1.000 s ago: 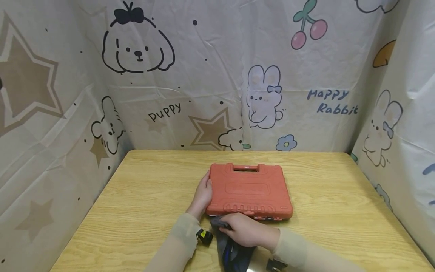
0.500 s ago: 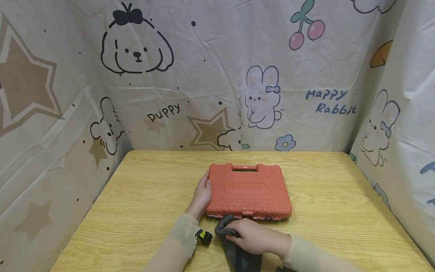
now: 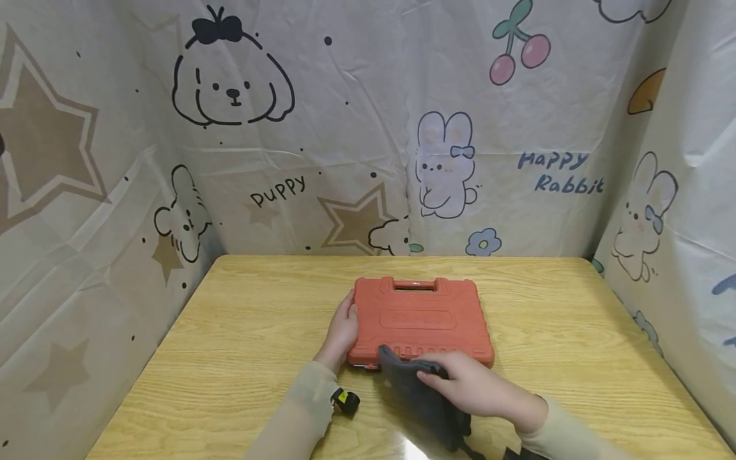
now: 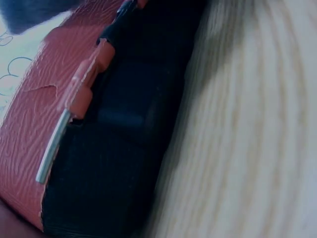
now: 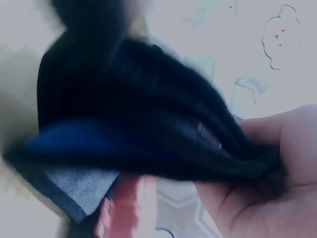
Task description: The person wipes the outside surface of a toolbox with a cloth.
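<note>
A red plastic tool case [image 3: 422,319] lies closed on the wooden table, its handle towards the back. My left hand [image 3: 340,332] holds its left edge. In the left wrist view, the red lid [image 4: 37,119] meets a black base [image 4: 109,173], with a metal pin [image 4: 52,146] along the seam. My right hand [image 3: 466,383] grips a dark grey cloth [image 3: 422,396] in front of the case. The cloth covers part of the case's front edge. In the right wrist view, the folded cloth looks blurred and shows a blue patch inside, between thumb and fingers.
The wooden table [image 3: 270,306] extends on both sides of the case. Cloth walls [image 3: 310,147] with cartoon prints stand behind it and at both sides. A small black wrist device [image 3: 346,402] sits at my left wrist.
My right hand has moved right and slightly up with the cloth, which now hangs across the case's front edge. The left hand and the case stay in place.
</note>
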Motion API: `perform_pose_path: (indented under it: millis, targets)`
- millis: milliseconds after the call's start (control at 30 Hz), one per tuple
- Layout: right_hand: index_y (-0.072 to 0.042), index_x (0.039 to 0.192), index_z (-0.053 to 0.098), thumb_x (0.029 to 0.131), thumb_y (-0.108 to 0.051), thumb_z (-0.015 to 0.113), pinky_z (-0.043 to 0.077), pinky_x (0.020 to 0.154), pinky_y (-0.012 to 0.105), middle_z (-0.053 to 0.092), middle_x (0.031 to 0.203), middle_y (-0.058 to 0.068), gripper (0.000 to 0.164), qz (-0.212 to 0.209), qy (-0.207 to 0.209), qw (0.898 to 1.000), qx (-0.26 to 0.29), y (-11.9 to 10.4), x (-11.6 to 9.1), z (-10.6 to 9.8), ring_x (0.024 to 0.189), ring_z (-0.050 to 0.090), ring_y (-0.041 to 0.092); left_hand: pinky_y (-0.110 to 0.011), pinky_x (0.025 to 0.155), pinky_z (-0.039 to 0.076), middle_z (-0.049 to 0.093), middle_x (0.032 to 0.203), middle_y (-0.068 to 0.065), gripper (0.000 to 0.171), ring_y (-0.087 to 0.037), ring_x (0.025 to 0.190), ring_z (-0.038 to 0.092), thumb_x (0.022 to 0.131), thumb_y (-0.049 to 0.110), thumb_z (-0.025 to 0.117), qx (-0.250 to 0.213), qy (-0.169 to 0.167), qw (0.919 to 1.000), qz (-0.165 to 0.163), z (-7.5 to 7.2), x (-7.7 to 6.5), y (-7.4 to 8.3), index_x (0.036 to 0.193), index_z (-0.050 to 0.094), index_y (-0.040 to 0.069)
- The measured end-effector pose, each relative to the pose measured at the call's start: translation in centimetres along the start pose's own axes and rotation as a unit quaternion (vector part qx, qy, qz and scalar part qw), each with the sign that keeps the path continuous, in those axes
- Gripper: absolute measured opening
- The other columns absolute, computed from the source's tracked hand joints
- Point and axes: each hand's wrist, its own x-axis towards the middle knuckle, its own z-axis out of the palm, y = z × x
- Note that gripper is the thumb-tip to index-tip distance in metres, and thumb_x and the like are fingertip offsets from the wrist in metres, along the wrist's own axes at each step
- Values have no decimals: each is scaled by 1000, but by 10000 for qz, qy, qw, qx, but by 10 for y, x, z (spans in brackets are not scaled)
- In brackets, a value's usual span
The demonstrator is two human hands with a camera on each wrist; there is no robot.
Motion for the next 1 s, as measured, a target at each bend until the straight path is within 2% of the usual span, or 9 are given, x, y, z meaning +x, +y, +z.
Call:
perform_pose_path:
  millis: [67, 167, 567, 800, 1000]
  targets:
    - [-18, 107, 70, 108, -33, 56, 48, 67, 25, 66, 90, -7, 21, -27, 154, 9998, 86, 0, -5, -8, 78, 57, 4, -58, 128, 18, 24, 170, -16, 52, -38, 158, 18, 114, 19, 30, 2, -15, 10000, -4, 0, 0, 0, 165, 24, 12]
    - [-17, 105, 69, 108, -32, 56, 49, 69, 25, 66, 91, -5, 21, 2, 393, 9990, 192, 1, -11, -18, 81, 58, 5, -58, 128, 17, 25, 170, -15, 52, -37, 158, 18, 114, 19, 30, 5, -19, 10000, -36, 0, 0, 0, 165, 24, 12]
    - [-11, 122, 71, 107, -28, 57, 58, 88, 27, 74, 112, 2, 26, 161, 1268, 9917, 160, 1, -18, -46, 102, 69, 10, -55, 129, 17, 26, 169, -17, 52, -37, 158, 19, 114, 18, 28, 41, 59, 10000, 8, 1, 0, 1, 165, 25, 10]
    - [-9, 121, 72, 106, -27, 59, 57, 89, 34, 74, 111, 3, 26, 403, 1518, 9875, 96, -3, -17, -61, 101, 67, 14, -56, 129, 17, 26, 170, -17, 52, -37, 158, 18, 114, 19, 29, 37, 67, 10000, -60, 1, -2, 2, 165, 25, 10]
    - [-8, 122, 71, 107, -24, 58, 58, 90, 37, 73, 113, 6, 26, 314, 1461, 9888, 38, -7, -16, -75, 102, 67, 17, -56, 128, 18, 27, 169, -16, 52, -37, 158, 20, 113, 19, 31, -152, 83, 9997, -166, 0, -2, 2, 165, 26, 12]
